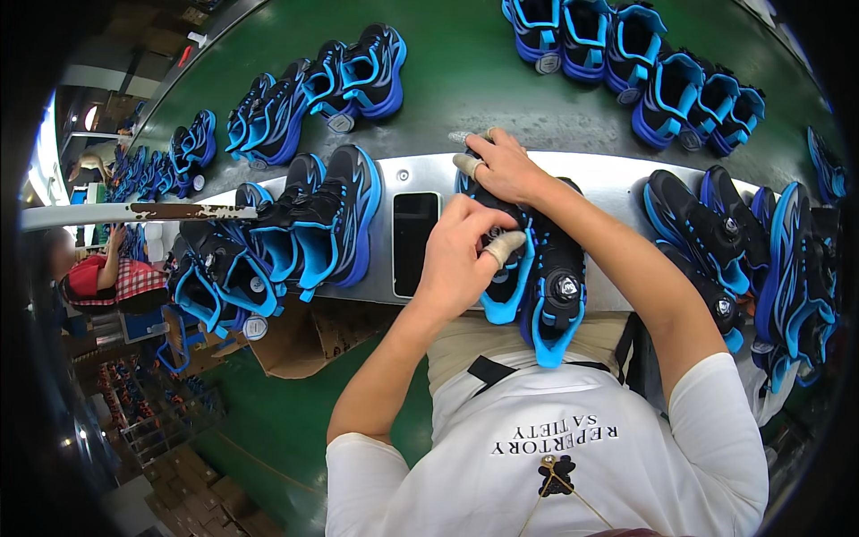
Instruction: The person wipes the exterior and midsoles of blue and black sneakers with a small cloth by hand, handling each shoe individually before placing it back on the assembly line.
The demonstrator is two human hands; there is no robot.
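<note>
A pair of black and blue shoes (546,286) lies on the metal ledge (608,179) in front of me, tongues toward me, each with a round dial on the tongue. My left hand (461,255) pinches at the dial of the left shoe of the pair, its thumb wrapped in tape. My right hand (501,166) grips the toe end of that same shoe, with taped fingertips. A dark phone (414,242) lies flat on the ledge just left of my left hand.
More black and blue shoes stand left (295,233) and right (761,259) on the ledge. Rows of them ride the green conveyor belt (465,80) beyond. A cardboard box (304,336) sits below left. A person in red (103,282) is at far left.
</note>
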